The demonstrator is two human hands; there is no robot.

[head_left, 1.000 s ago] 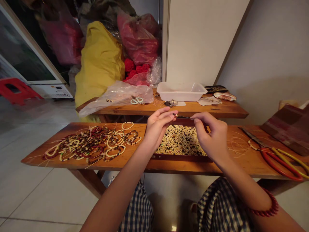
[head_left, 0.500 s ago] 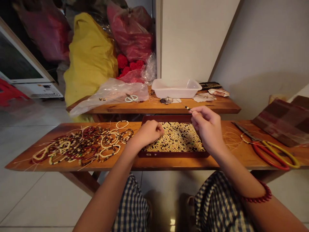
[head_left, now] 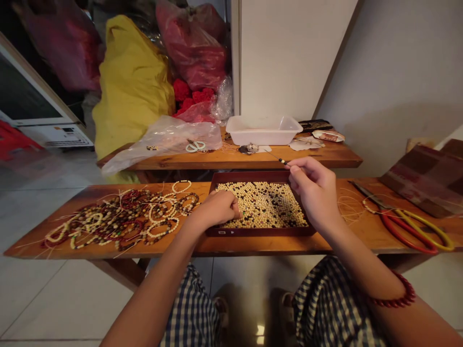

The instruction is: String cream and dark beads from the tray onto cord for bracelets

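A dark red tray filled with small cream, black and brown beads sits in front of me. My left hand reaches into its left side, fingers curled down and closed against the beads; whatever is between the fingertips is hidden. Over the tray's right edge, my right hand pinches a thin beading needle that points up and left. A few dark and pale beads are threaded on it, close to my fingertips.
Finished bead bracelets lie heaped at left. Large scissors with red and yellow handles rest at right, near loose thread and a box. Behind, a second bench holds a white plastic tub, small scissors and a plastic bag.
My left hand has lowered from above the tray's left side into the beads. My right hand keeps its pinch on the needle and has shifted only slightly right.
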